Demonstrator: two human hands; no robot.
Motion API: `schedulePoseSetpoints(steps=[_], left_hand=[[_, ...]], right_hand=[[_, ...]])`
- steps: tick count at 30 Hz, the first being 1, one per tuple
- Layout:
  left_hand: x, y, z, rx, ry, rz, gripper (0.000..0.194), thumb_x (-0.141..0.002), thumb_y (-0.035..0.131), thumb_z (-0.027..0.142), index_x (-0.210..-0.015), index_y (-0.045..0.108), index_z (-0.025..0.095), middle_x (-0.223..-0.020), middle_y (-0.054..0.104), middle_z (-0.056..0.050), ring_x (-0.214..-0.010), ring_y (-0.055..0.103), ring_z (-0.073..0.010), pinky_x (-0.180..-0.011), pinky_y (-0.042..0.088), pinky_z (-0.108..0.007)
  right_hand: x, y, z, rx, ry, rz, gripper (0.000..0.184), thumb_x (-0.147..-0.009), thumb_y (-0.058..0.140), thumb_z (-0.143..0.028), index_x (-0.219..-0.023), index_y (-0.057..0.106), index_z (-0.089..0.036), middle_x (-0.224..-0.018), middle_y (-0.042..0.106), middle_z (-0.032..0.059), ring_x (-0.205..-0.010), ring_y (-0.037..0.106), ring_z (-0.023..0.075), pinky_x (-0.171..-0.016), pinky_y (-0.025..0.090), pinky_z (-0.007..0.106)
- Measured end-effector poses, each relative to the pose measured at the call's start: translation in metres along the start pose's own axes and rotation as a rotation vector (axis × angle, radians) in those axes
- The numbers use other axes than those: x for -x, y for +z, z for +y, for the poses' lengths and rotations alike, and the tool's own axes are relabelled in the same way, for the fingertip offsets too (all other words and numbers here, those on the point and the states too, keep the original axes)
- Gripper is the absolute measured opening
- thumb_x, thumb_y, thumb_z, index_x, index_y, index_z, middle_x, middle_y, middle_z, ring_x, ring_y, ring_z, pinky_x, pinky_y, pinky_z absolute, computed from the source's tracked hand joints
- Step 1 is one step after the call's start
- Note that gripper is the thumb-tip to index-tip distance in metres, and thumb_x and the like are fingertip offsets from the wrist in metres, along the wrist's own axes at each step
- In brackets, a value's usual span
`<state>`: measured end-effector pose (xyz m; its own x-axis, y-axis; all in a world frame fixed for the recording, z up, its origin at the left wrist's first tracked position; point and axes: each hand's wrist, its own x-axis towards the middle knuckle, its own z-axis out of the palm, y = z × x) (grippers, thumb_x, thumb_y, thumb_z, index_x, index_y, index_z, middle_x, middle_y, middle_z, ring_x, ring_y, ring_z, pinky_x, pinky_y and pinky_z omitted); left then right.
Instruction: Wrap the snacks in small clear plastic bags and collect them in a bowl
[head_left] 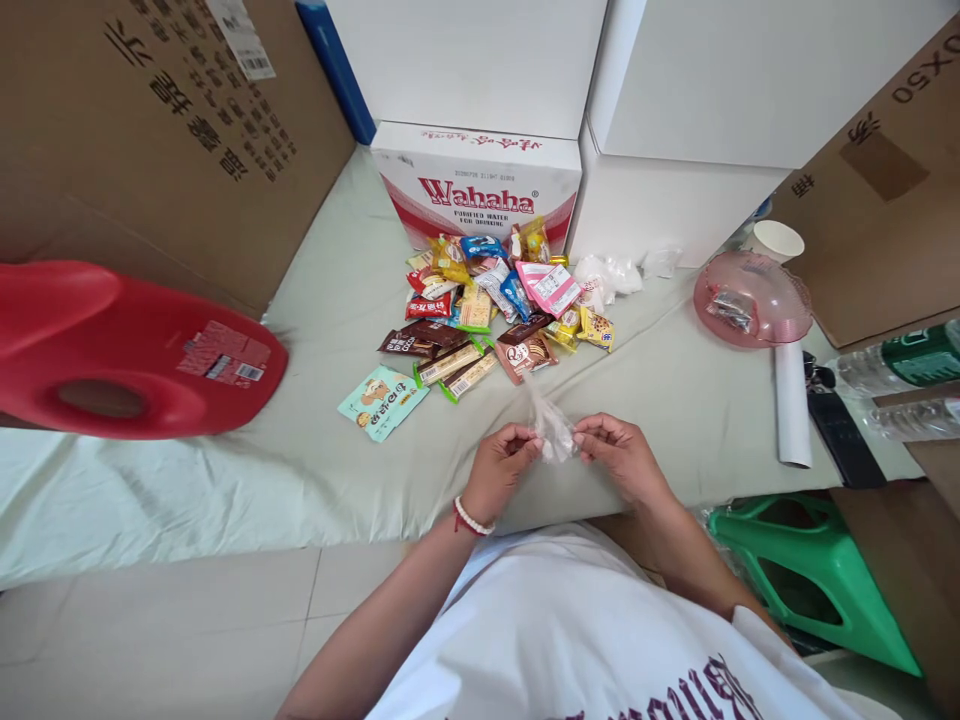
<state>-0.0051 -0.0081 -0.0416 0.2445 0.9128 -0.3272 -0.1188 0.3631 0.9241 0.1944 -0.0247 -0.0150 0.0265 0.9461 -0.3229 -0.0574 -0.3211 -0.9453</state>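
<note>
Near the table's front edge, my left hand (501, 465) and my right hand (621, 455) pinch the two sides of a clear plastic bag (553, 430). The bag is crumpled, and its narrow end points away from me toward the snacks. Just beyond it lies a pile of wrapped snacks (474, 308) in many colours. A brown snack packet (525, 356) is closest to the bag. Green-and-brown wrapped bars (465, 375) and a mint-green pouch (382, 402) lie to the left. More crumpled clear bags (611, 278) rest right of the pile.
A Wahaha water carton (480, 190) stands behind the pile. To the left are a large red jug (142, 350) and a cardboard box (165, 130). At right sit a pink bowl (750, 300), paper cup (774, 240), white roll (793, 405) and plastic bottles (900, 362). A green stool (817, 570) stands below.
</note>
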Motion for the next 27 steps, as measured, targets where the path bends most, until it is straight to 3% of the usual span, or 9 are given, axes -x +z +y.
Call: schedulePoseSetpoints(steps=[3,6,11,14,17,20,22,24,27], left_hand=[[0.003,-0.020,0.006,-0.030,0.012,0.005,0.042,-0.074,0.081,0.056,-0.079,0.067,0.017,-0.070,0.062,0.001,-0.068,0.053,-0.0132,-0.069,0.044,-0.027],[0.009,-0.046,0.017,-0.085,0.056,-0.039,0.040,-0.076,0.080,0.054,-0.077,0.067,0.017,-0.082,0.064,-0.002,-0.077,0.055,-0.0139,-0.074,0.046,-0.026],[0.012,-0.087,0.044,-0.294,0.065,-0.310,0.036,-0.079,0.080,0.049,-0.072,0.069,0.016,-0.093,0.065,-0.006,-0.084,0.060,-0.0160,-0.079,0.049,-0.028],[0.010,-0.098,0.057,-0.375,0.067,-0.379,0.032,-0.083,0.077,0.048,-0.078,0.073,0.017,-0.097,0.066,-0.008,-0.082,0.061,-0.0161,-0.076,0.051,-0.028],[0.008,-0.094,0.058,-0.403,0.118,-0.370,0.029,-0.087,0.073,0.047,-0.086,0.076,0.018,-0.099,0.068,-0.009,-0.084,0.063,-0.0170,-0.077,0.052,-0.029],[0.005,-0.081,0.050,-0.420,0.185,-0.299,0.026,-0.088,0.072,0.044,-0.085,0.075,0.018,-0.096,0.068,-0.009,-0.086,0.064,-0.0175,-0.079,0.052,-0.029],[0.003,-0.071,0.044,-0.428,0.208,-0.261,0.023,-0.087,0.073,0.041,-0.082,0.074,0.018,-0.094,0.068,-0.008,-0.086,0.064,-0.0171,-0.079,0.051,-0.029],[0.003,-0.063,0.041,-0.430,0.215,-0.250,0.021,-0.085,0.075,0.038,-0.079,0.071,0.018,-0.091,0.067,-0.007,-0.085,0.063,-0.0166,-0.079,0.050,-0.029],[0.004,-0.054,0.040,-0.420,0.216,-0.251,0.021,-0.084,0.075,0.037,-0.077,0.069,0.018,-0.089,0.067,-0.005,-0.084,0.063,-0.0164,-0.078,0.049,-0.029]], right_hand=[[-0.002,-0.018,-0.003,-0.013,-0.009,0.052,0.032,-0.072,0.084,-0.047,-0.085,0.075,-0.020,-0.068,0.064,-0.0012,-0.060,0.051,0.0113,-0.060,0.041,0.026],[-0.002,-0.041,-0.007,0.023,-0.027,0.081,0.032,-0.075,0.082,-0.049,-0.087,0.075,-0.020,-0.070,0.062,-0.0013,-0.062,0.050,0.0115,-0.061,0.040,0.026],[0.004,-0.080,-0.018,0.315,-0.106,0.023,0.029,-0.082,0.075,-0.049,-0.089,0.075,-0.021,-0.079,0.066,0.0011,-0.072,0.054,0.0146,-0.068,0.043,0.028],[0.001,-0.098,-0.019,0.469,-0.243,0.087,0.025,-0.088,0.070,-0.046,-0.093,0.074,-0.022,-0.088,0.068,0.0025,-0.080,0.059,0.0167,-0.073,0.045,0.029],[-0.007,-0.104,-0.017,0.590,-0.399,0.247,0.022,-0.093,0.064,-0.042,-0.097,0.074,-0.023,-0.090,0.067,0.0035,-0.080,0.061,0.0170,-0.073,0.047,0.030],[-0.010,-0.094,-0.022,0.748,-0.546,0.443,0.021,-0.096,0.061,-0.036,-0.104,0.073,-0.022,-0.102,0.067,0.0072,-0.079,0.062,0.0174,-0.074,0.051,0.033],[-0.004,-0.076,-0.028,0.821,-0.665,0.517,0.018,-0.097,0.060,-0.031,-0.107,0.072,-0.022,-0.105,0.066,0.0083,-0.079,0.062,0.0177,-0.076,0.052,0.034],[0.005,-0.050,-0.031,0.841,-0.769,0.392,0.015,-0.098,0.059,-0.027,-0.108,0.070,-0.024,-0.099,0.067,0.0070,-0.080,0.063,0.0180,-0.076,0.053,0.033],[0.013,-0.008,-0.022,0.881,-0.840,-0.008,0.022,-0.100,0.058,-0.025,-0.120,0.066,-0.025,-0.098,0.068,0.0063,-0.080,0.064,0.0173,-0.070,0.052,0.029]])
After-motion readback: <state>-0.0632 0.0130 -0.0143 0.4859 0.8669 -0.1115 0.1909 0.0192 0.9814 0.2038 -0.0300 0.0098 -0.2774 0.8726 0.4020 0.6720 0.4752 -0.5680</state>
